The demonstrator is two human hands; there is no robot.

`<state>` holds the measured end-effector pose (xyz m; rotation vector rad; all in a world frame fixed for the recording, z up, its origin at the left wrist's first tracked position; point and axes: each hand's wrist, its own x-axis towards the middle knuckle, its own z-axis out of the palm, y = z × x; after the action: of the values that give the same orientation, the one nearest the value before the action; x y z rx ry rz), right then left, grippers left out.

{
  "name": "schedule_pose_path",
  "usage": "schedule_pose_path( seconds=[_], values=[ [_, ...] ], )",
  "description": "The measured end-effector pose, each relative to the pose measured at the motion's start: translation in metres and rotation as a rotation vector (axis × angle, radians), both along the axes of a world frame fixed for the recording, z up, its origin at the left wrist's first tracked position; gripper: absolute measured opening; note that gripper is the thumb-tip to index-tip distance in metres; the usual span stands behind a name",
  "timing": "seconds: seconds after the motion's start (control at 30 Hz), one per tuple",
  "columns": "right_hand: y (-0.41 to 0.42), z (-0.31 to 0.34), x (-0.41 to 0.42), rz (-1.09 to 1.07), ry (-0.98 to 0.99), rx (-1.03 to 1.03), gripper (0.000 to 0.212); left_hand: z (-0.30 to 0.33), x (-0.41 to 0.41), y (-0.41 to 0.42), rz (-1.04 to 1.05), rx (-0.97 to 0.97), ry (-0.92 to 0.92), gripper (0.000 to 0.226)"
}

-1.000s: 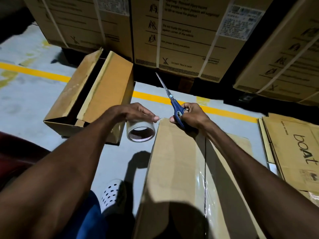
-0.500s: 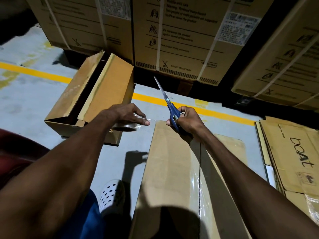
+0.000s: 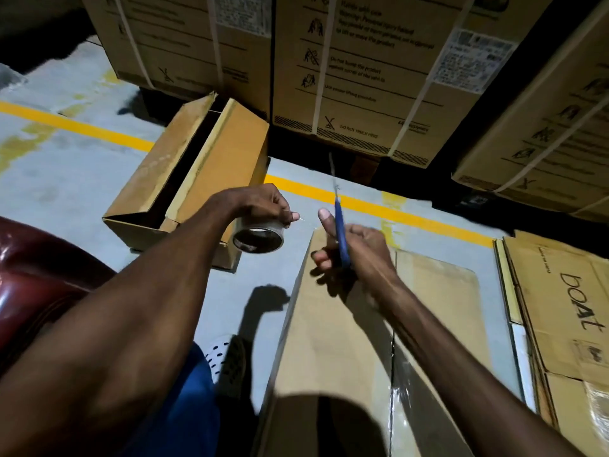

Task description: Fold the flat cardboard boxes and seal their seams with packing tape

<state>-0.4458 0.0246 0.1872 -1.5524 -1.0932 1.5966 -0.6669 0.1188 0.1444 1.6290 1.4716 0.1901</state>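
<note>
A folded cardboard box (image 3: pixel 333 341) stands in front of me, with clear tape running along its top seam. My left hand (image 3: pixel 260 206) grips a roll of clear packing tape (image 3: pixel 258 238) just left of the box's far end, fingertips pinching the tape's loose end. Over that far end, my right hand (image 3: pixel 354 249) holds blue-handled scissors (image 3: pixel 339 225), blades pointing away and up, thumb raised. The scissors are blurred. A small gap separates the two hands.
An assembled box (image 3: pixel 194 173) with open top flaps sits on the grey floor to the left. Flat boxes (image 3: pixel 560 308) lie stacked at right. Large strapped cartons (image 3: pixel 356 70) stand behind a yellow floor line (image 3: pixel 412 216). My white shoe (image 3: pixel 219 354) is beside the box.
My hands have drawn apart at the box's far end. The tape roll has tilted back so that its opening shows, and the scissors have swung more upright, lifted off the box edge.
</note>
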Motion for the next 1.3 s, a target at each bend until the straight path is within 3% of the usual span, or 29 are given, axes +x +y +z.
schedule_pose_path(
  seconds=[0.07,0.17,0.43,0.77,1.13,1.3],
  values=[
    [-0.028,0.008,-0.005,0.062,0.084,-0.201,0.067,0.003,0.002,0.001,0.003,0.007,-0.002,0.033],
    [-0.057,0.007,-0.004,0.151,0.09,-0.312,0.087,0.005,0.003,0.001,-0.002,0.015,0.005,0.034],
    [-0.087,0.008,-0.006,0.157,0.103,-0.391,0.09,0.004,0.003,0.004,0.009,0.008,0.068,0.034],
    [-0.064,0.0,-0.03,0.112,0.113,-0.341,0.086,0.002,0.003,0.005,-0.011,-0.039,0.091,0.034],
    [-0.05,-0.016,-0.055,-0.035,0.07,-0.279,0.06,0.001,-0.003,0.002,0.018,-0.055,0.154,0.036],
    [-0.054,-0.005,-0.039,0.087,0.021,-0.261,0.047,0.004,-0.012,-0.002,0.056,0.04,0.283,0.038]
  ],
)
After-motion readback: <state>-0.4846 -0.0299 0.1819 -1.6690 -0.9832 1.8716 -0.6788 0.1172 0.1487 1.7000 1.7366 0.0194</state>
